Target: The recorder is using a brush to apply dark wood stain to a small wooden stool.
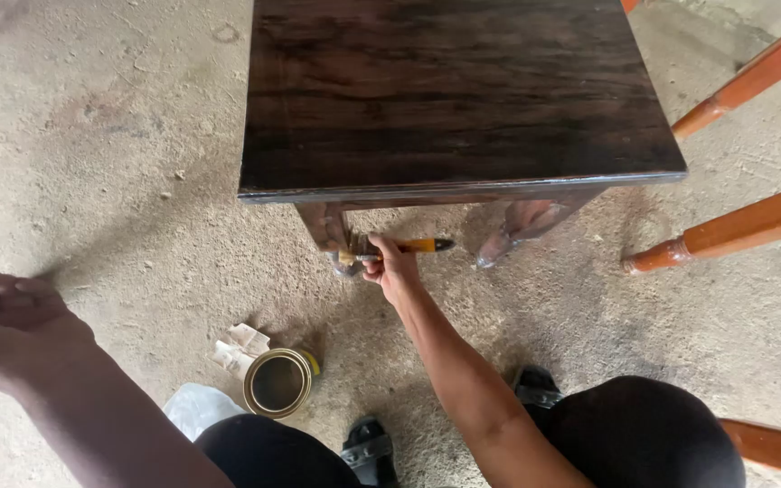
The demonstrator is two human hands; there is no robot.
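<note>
Right hand (pixel 390 268) is closed around a light, stiff yellow-handled paintbrush (pixel 397 248), gripped mid-handle, bristles on the dark stained wooden table's (pixel 454 90) leg at 12 o'clock. Left hand (pixel 11 303) at 9 o'clock looks loosely curled; can't tell what it holds. Open round metal tin (pixel 278 382) on the floor at 7 o'clock likely spills easily, so grab it by the sides.

Dark-brown table (pixel 454 90), yellow-handled brush (pixel 404 246), orange legs (pixel 743 226)

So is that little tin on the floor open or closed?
Open. The tin stands upright with no lid on it, and the head view looks straight down past its brass-coloured rim into a dark inside.

Bare forearms with no sleeves, black trousers (pixel 644 434) and black sandals (pixel 371 450).
</note>
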